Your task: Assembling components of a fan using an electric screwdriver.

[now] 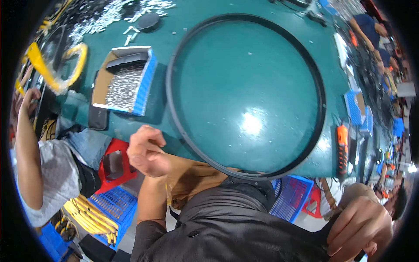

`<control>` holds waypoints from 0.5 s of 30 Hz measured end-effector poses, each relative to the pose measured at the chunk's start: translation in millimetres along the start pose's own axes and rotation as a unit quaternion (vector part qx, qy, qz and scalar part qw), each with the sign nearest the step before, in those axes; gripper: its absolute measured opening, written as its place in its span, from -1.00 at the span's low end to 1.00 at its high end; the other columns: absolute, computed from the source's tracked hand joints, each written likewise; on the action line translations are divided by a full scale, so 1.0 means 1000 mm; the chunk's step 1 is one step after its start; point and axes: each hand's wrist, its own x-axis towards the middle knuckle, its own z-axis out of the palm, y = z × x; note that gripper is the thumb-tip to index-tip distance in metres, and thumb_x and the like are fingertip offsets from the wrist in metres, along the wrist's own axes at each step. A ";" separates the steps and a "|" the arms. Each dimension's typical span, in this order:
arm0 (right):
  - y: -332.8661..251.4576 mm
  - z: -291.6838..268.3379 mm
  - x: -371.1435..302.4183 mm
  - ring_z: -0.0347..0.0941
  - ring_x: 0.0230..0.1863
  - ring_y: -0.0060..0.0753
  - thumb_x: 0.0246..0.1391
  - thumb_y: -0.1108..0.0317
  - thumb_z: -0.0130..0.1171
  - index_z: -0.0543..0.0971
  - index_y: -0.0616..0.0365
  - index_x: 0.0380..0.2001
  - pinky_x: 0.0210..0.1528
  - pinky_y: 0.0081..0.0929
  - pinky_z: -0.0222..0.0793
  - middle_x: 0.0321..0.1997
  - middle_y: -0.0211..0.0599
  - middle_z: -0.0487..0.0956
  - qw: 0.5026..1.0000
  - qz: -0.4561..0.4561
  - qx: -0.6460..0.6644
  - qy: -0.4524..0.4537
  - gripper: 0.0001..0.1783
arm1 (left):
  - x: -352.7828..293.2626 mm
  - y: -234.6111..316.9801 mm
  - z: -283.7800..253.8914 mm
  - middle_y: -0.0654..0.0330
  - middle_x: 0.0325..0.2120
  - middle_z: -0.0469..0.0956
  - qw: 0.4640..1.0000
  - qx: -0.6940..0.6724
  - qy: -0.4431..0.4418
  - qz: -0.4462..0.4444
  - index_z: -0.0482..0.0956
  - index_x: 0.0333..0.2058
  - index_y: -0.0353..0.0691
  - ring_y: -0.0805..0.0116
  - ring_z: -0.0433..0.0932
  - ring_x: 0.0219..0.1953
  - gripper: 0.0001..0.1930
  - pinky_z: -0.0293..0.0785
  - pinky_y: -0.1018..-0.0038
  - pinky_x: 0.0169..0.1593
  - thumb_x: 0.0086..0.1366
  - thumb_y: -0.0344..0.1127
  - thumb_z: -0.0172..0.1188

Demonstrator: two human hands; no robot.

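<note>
A large thin black hoop [170,83] lies on the green table, its near side reaching the table's front edge against my dark shirt. My left hand [148,150] is over the front edge, left of the hoop and apart from it. Its fingers are curled in; anything between them is too small or hidden to see. My right hand [362,222] is at the lower right, near my body, with its fingers curled closed and their tips hidden. Left of the hoop stands an open blue and white cardboard box [124,83] full of small metal pins.
An orange and black power screwdriver [342,148] lies right of the hoop. A dark phone [98,117] sits beside the box. Loose pins and a round black lid [148,22] are at the back left. A person [52,170] sits at left, near a red stool [115,168] and a blue crate [114,205].
</note>
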 end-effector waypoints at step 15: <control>-0.060 -0.110 -0.200 0.51 -0.48 -0.59 0.33 0.01 0.17 0.59 0.29 -0.17 -0.35 -0.61 0.39 -0.47 -0.37 0.57 0.757 0.135 -0.242 0.591 -0.55 | 0.005 0.003 0.013 0.21 -0.44 0.53 0.991 0.121 0.043 0.041 0.60 -0.26 -0.33 0.48 0.38 -0.53 -0.71 0.28 0.56 -0.50 0.45 -0.20 0.05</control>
